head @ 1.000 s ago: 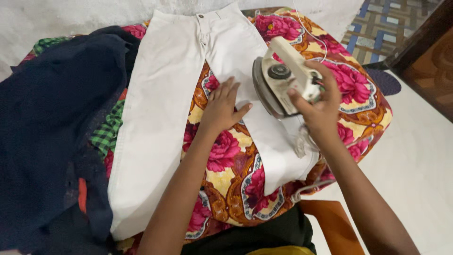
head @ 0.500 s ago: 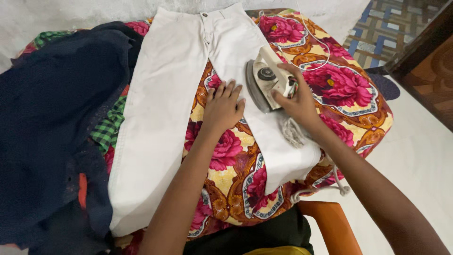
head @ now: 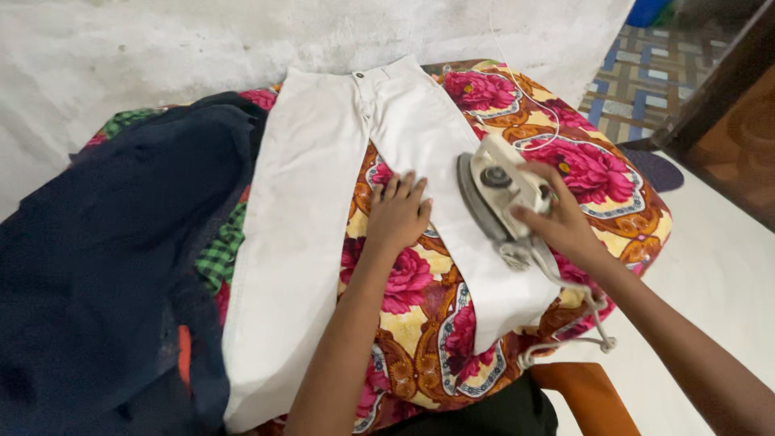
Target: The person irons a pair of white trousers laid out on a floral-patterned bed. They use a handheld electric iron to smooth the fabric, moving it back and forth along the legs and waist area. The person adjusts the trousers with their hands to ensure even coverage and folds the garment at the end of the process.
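On smooth white trousers, right hand tilts iron.

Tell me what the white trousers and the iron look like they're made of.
White trousers: probably woven cotton twill, matte, with stitched seams and soft creases. Iron: cream casing, likely plastic or enamelled metal; grey soleplate looks like dull metal. The right hand grips it.

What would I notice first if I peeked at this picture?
The white trousers spread out in the middle over a bright flowered blanket. The right hand holds a white iron tipped on its edge on one trouser leg, while the left hand lies flat beside it. A dark blue cloth is heaped on the left.
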